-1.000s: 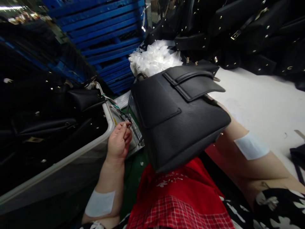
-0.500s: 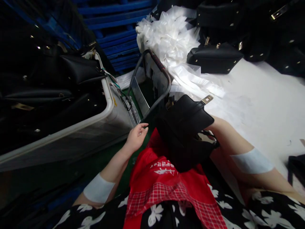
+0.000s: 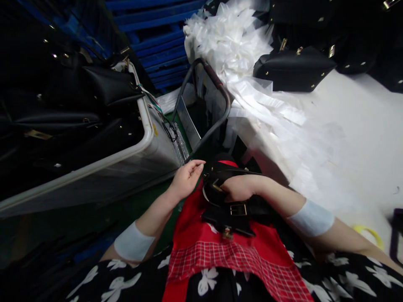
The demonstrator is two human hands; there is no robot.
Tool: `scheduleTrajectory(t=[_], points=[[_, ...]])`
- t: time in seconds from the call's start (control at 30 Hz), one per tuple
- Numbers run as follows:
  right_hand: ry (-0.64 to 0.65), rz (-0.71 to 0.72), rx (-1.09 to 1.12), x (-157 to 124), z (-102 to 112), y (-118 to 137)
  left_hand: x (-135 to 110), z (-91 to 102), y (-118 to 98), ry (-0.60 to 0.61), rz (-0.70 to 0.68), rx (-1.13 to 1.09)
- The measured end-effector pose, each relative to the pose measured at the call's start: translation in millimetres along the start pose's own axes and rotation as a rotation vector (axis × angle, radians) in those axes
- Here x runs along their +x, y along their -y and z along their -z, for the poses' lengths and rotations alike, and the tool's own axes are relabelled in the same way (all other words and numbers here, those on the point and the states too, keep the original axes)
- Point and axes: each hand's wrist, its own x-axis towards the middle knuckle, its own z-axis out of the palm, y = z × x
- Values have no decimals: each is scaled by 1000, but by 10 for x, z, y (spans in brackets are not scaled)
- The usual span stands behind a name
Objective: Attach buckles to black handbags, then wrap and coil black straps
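A black handbag [image 3: 231, 212] with brass buckles lies on my lap, on the red apron [image 3: 220, 256]. My right hand [image 3: 239, 187] is closed over its top, fingers wrapped round the strap and upper edge. My left hand [image 3: 188, 178] hovers just left of the bag near its strap, fingers loosely curled and apart, holding nothing.
A white bin [image 3: 138, 155] full of black handbags stands at my left. A cart handle [image 3: 211, 82] rises ahead. A heap of clear plastic bags [image 3: 248, 71] lies on the white table [image 3: 355, 126], with another black handbag [image 3: 292, 69] and more behind. Blue pallets [image 3: 151, 33] stand at the back.
The handbag came down from in front of me onto my lap. My right hand shifted onto its top. My left hand left the bin's edge and moved towards the bag.
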Motion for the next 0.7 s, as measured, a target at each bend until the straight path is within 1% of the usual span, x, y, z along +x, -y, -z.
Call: scheduleTrajectory(t=[0.07, 0.13, 0.2, 0.27, 0.33, 0.47, 0.5, 0.57, 0.63, 0.7], points=[[-202, -78, -112, 120, -206, 1, -22, -9, 33, 75, 18, 97], [-416, -178, -159, 193, -353, -32, -35, -10, 56, 151, 28, 164], [-557, -228, -159, 231, -437, -81, -46, -18, 41, 213, 19, 199], [-666, -215, -123, 242, -472, -112, -56, -44, -26, 253, 2, 243], [-804, -175, -55, 244, -486, -111, -62, -87, -134, 248, -4, 290], [-1129, -39, 240, 311, -539, -76, -45, -171, -331, 155, 45, 403], [-1185, 22, 329, 346, -559, -81, -33, -183, -350, 132, 62, 438], [-1236, 145, 483, 426, -595, -115, -8, -195, -341, 113, 92, 484], [-1234, 206, 578, 496, -617, -173, 17, -192, -289, 120, 108, 482], [-1221, 237, 639, 542, -629, -231, 39, -183, -227, 127, 109, 461]])
